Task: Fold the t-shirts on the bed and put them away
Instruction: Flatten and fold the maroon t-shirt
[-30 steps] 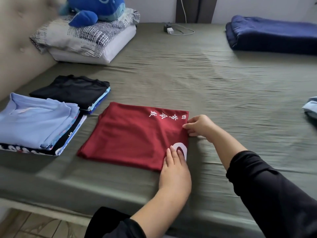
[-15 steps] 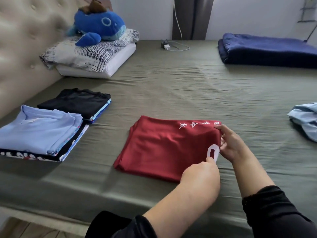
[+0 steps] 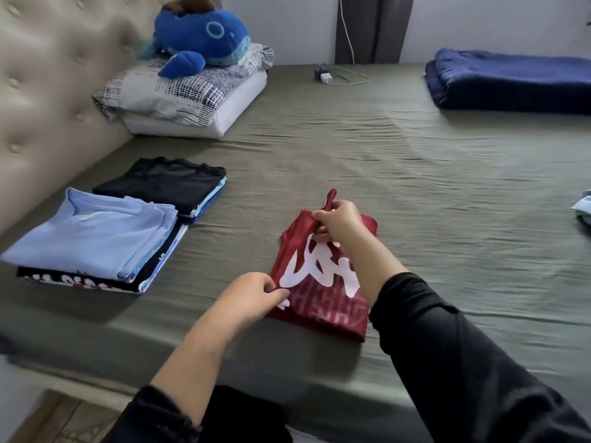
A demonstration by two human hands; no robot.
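The big bed with the olive-green sheet (image 3: 351,148) is holding two neat piles on the left: a near pile with a folded light blue t-shirt (image 3: 92,233) on top and a farther pile with a folded black t-shirt (image 3: 163,180) on top. Those look done. The dark red t-shirt with white print (image 3: 323,282) is lying near the front edge, half folded. The right hand (image 3: 339,219) is pinching its far corner, and the left hand (image 3: 252,292) is pinching its near left edge. A pale blue cloth (image 3: 582,207) is waiting at the far right, and nothing is put away yet.
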